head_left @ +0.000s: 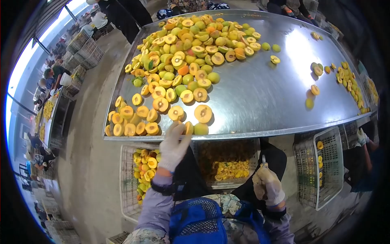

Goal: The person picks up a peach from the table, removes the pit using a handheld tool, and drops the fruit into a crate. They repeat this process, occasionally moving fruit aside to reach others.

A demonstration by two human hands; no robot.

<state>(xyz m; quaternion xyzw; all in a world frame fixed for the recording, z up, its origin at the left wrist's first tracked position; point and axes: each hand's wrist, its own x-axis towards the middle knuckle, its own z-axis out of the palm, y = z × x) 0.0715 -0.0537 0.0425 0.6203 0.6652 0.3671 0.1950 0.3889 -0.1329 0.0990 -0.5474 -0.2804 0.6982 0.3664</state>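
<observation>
My left hand [174,145], in a pale glove, is at the table's near edge. Its thumb and fingers close on a halved yellow peach [188,128], beside another greenish peach half [201,129]. My right hand [268,186], also gloved, is held over my right thigh. It is closed around a small tool with a metal tip [264,159]; the fist hides the handle. Ahead of my left hand, a large heap of halved peaches [191,49] covers the left part of the metal table [260,93]. Many halves lie cut face up, with the pit area showing.
Below the table stand a crate of peach halves [126,179] at left, a crate with yellow pieces [227,185] between my legs, and another crate [331,162] at right. A smaller peach pile [351,83] lies at the table's right end. Another person's gloved hand [361,137] is far right.
</observation>
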